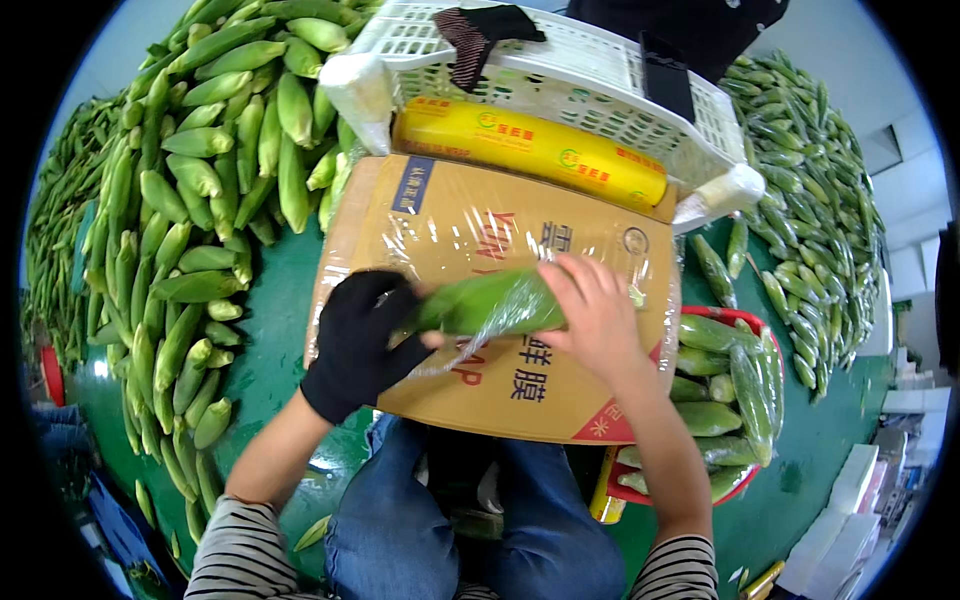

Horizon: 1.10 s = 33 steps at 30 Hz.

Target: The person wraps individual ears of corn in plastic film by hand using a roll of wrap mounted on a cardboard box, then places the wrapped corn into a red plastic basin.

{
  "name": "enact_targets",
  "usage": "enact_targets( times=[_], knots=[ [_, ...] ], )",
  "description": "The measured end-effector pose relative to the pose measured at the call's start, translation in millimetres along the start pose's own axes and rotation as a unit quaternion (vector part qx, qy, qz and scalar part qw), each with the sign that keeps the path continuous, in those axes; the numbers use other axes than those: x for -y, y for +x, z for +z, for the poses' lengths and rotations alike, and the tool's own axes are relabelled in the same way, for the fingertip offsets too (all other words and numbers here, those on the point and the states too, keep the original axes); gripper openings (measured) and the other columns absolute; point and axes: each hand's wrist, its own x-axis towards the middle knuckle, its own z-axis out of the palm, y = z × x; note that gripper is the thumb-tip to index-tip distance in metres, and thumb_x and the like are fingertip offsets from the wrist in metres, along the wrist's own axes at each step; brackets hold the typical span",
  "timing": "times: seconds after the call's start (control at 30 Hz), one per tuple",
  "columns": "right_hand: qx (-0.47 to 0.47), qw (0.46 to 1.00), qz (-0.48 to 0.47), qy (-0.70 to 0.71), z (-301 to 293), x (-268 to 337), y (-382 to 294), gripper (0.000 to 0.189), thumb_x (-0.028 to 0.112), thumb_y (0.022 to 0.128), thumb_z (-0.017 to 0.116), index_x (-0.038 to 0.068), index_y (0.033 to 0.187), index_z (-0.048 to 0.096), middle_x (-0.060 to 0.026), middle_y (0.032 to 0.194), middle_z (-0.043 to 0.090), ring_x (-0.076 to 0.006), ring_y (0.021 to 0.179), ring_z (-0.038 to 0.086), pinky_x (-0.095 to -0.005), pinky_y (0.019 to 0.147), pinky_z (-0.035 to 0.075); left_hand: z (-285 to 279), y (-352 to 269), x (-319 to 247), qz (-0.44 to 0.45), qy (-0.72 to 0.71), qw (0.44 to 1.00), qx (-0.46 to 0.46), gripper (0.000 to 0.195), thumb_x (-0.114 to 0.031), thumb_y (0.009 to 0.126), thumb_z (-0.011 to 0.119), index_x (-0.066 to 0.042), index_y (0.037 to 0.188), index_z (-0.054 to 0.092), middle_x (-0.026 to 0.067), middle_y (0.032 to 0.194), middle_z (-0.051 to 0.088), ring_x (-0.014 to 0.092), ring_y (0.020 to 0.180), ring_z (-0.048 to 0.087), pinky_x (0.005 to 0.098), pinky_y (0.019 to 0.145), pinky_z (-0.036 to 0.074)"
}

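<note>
My left hand [364, 341], in a black fingerless glove, grips one end of a green corn cob in its husk [491, 304]. The other end is held by my bare right hand [596, 319]. Clear plastic film clings to the cob and hangs in creases below it. Both hands are above a cardboard box [450, 405] covered in clear film and bearing print. A yellow roll of cling film [532, 150] lies across the box's far edge, against a white plastic crate [570, 67].
Husked corn is heaped at the left [187, 180]. A red basket [780, 375] of film-wrapped cobs stands at the right, with a larger wrapped heap [810, 210] beyond. A black and red glove [487, 37] and a dark phone [666, 75] lie on the crate. Someone in dark clothing is behind it.
</note>
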Motion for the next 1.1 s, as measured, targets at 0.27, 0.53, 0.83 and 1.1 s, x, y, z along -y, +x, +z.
enact_targets(
  times=[0.27, 0.53, 0.83, 1.1],
  knots=[
    [-0.008, 0.999, -0.016, 0.049, 12.0, -5.7, 21.1, 0.076, 0.037, 0.054, 0.083, 0.012, 0.119, 0.053, -0.0061, 0.114, 0.055, -0.0266, 0.107, 0.052, -0.04, 0.085, 0.047, 12.3, -41.0, 30.7, 0.025, 0.003, 0.996, 0.084, 0.047, -0.023, 0.074, 0.075, -0.001, 0.112, 0.057, 0.0179, 0.103, 0.059, 0.034, 0.098, 0.058, 0.0424, 0.085, 0.047],
    [0.052, 0.996, -0.062, 0.024, 3.1, -20.4, 25.2, 0.07, 0.039, 0.058, 0.081, 0.011, 0.117, 0.055, -0.0055, 0.113, 0.056, -0.0253, 0.107, 0.052, -0.0387, 0.083, 0.05, -37.7, 19.1, 112.4, -0.253, -0.371, 0.873, 0.191, 0.023, -0.022, 0.095, 0.054, 0.0, 0.1, 0.059, 0.0046, 0.083, 0.062, 0.012, 0.079, 0.062, 0.0277, 0.073, 0.049],
    [0.198, 0.97, -0.008, 0.141, -12.4, -10.1, 13.9, 0.069, 0.052, 0.064, 0.075, 0.009, 0.114, 0.055, -0.01, 0.104, 0.061, -0.0322, 0.098, 0.059, -0.0437, 0.077, 0.05, 24.8, 96.9, 1.4, -0.063, -0.044, 0.914, 0.397, 0.038, -0.03, 0.087, 0.057, -0.006, 0.117, 0.056, 0.0208, 0.099, 0.064, 0.031, 0.091, 0.065, 0.0424, 0.074, 0.051],
    [0.121, 0.991, 0.018, 0.05, -11.4, 35.6, 3.6, 0.058, 0.05, 0.079, 0.062, 0.002, 0.11, 0.056, -0.0147, 0.111, 0.052, -0.0305, 0.107, 0.054, -0.0398, 0.088, 0.045, 40.9, 13.5, -5.4, 0.076, 0.126, 0.972, 0.185, 0.063, -0.042, 0.085, 0.06, -0.003, 0.132, 0.046, 0.0223, 0.14, 0.039, 0.044, 0.122, 0.044, 0.0529, 0.1, 0.036]
  ],
)
